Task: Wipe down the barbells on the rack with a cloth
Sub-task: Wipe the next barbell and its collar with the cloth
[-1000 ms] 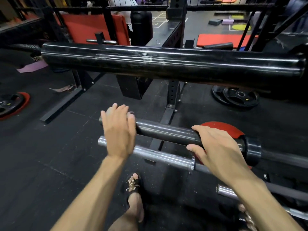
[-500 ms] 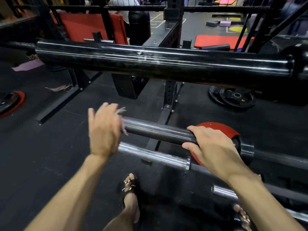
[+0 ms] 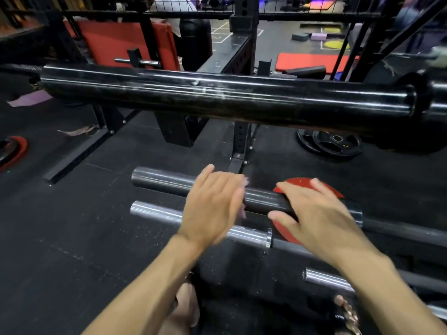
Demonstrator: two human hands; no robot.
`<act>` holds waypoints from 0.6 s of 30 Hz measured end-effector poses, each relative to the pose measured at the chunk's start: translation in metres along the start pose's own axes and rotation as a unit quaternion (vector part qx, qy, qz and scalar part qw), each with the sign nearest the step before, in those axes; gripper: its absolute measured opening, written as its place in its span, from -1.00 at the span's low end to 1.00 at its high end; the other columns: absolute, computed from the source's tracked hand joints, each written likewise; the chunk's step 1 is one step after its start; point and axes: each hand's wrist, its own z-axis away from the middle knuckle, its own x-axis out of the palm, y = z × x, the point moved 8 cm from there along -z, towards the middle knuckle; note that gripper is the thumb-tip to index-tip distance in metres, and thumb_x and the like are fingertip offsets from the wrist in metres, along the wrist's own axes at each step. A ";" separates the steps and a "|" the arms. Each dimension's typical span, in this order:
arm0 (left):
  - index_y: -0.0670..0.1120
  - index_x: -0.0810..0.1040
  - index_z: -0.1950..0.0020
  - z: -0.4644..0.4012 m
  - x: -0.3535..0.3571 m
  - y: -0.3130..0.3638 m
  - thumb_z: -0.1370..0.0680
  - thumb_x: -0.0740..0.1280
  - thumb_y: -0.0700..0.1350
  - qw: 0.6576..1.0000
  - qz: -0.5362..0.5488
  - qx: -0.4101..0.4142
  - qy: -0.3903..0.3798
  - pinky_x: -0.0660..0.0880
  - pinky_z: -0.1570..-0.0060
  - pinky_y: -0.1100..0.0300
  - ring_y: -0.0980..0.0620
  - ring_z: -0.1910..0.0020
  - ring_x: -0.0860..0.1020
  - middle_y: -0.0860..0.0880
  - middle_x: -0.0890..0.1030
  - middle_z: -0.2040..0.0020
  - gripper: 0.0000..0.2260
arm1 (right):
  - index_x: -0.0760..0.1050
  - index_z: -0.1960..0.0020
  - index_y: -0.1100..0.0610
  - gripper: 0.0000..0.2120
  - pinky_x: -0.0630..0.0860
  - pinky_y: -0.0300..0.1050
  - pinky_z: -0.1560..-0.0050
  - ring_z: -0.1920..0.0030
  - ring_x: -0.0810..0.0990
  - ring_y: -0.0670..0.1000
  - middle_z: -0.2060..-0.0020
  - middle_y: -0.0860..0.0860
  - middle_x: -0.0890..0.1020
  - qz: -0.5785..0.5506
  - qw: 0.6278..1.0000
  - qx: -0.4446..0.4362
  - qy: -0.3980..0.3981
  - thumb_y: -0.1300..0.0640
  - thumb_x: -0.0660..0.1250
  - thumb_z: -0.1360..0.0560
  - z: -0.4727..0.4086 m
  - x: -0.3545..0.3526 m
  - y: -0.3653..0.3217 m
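The right hand (image 3: pixel 321 213) grips the dark bar (image 3: pixel 169 183) low on the rack, likely to keep it from rolling. The left hand (image 3: pixel 212 204) is blurry on the same bar, so I cannot tell its grip. A pale bit by its fingers may be the cloth (image 3: pixel 242 212).

Left hand (image 3: pixel 212 204) blurred, fingers straight, palm down. Right hand (image 3: pixel 314 213) palm down, fingers curled, thumb spread. Forearms bare.

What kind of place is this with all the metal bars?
Most likely a gym: barbells rest on a black rack, weight plates lie on the rubber floor, and red mats sit behind.
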 end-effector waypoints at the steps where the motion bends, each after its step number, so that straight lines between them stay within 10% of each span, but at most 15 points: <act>1: -0.07 0.63 -0.18 0.003 -0.006 -0.019 -0.73 0.03 -0.07 0.999 -0.002 -0.028 0.020 0.27 -0.49 -0.08 0.01 -0.09 0.58 0.02 0.66 -0.07 -0.64 | 0.21 -0.60 -0.05 -0.32 -0.16 0.04 -0.61 -0.57 0.21 -0.05 -0.53 -0.12 0.37 0.041 0.999 0.019 -0.011 -0.38 0.05 -0.60 0.003 -0.003 0.010; 5: -0.05 0.55 0.16 0.009 -0.021 -0.063 -0.73 0.04 -0.12 0.987 -0.055 -0.122 0.088 0.38 -0.37 -0.09 -0.03 0.17 0.52 0.03 0.57 0.21 -0.62 | 0.45 -0.42 0.01 -0.31 -0.07 0.21 -0.61 -0.46 0.39 0.03 -0.29 -0.04 0.57 0.076 0.994 0.066 -0.032 -0.41 0.00 -0.54 0.016 0.002 0.027; 9: -0.06 0.35 0.30 -0.010 -0.017 -0.014 -0.58 0.20 -0.35 0.987 -0.078 -0.077 0.121 0.28 0.27 -0.06 -0.09 0.39 0.26 -0.02 0.31 0.40 -0.70 | 0.56 -0.23 0.08 -0.43 0.19 0.14 -0.54 -0.20 0.57 0.12 -0.05 0.01 0.65 0.081 0.992 0.093 0.003 -0.35 0.37 -0.46 0.012 0.002 0.023; 12: -0.04 0.42 0.24 -0.024 0.007 0.064 -0.66 0.07 -0.23 0.994 -0.041 -0.017 0.098 0.36 0.21 -0.10 -0.14 0.32 0.35 -0.05 0.39 0.33 -0.69 | 0.51 0.01 0.13 -0.46 0.52 0.17 -0.10 0.15 0.56 0.18 0.20 0.06 0.56 0.073 0.991 0.101 0.040 -0.07 0.70 -0.21 0.010 0.003 0.015; 15: -0.06 0.52 0.14 -0.029 0.024 0.102 -0.72 0.00 -0.09 0.999 0.016 -0.005 0.040 0.40 0.07 -0.08 -0.12 0.23 0.41 -0.05 0.49 0.24 -0.63 | 0.41 0.09 0.15 -0.60 0.47 0.10 0.16 0.30 0.47 0.18 0.24 0.08 0.45 0.073 0.984 0.101 0.129 0.29 0.58 -0.23 0.011 -0.006 0.009; 18: 0.00 0.56 0.09 -0.029 0.021 0.077 -0.73 0.01 -0.06 1.000 0.006 0.028 0.004 0.42 0.00 -0.05 -0.08 0.17 0.47 0.02 0.54 0.19 -0.63 | 0.42 0.03 0.18 -0.37 0.46 0.11 0.12 0.28 0.50 0.19 0.21 0.10 0.46 0.082 0.986 0.100 0.102 0.10 0.71 -0.07 0.010 -0.003 0.013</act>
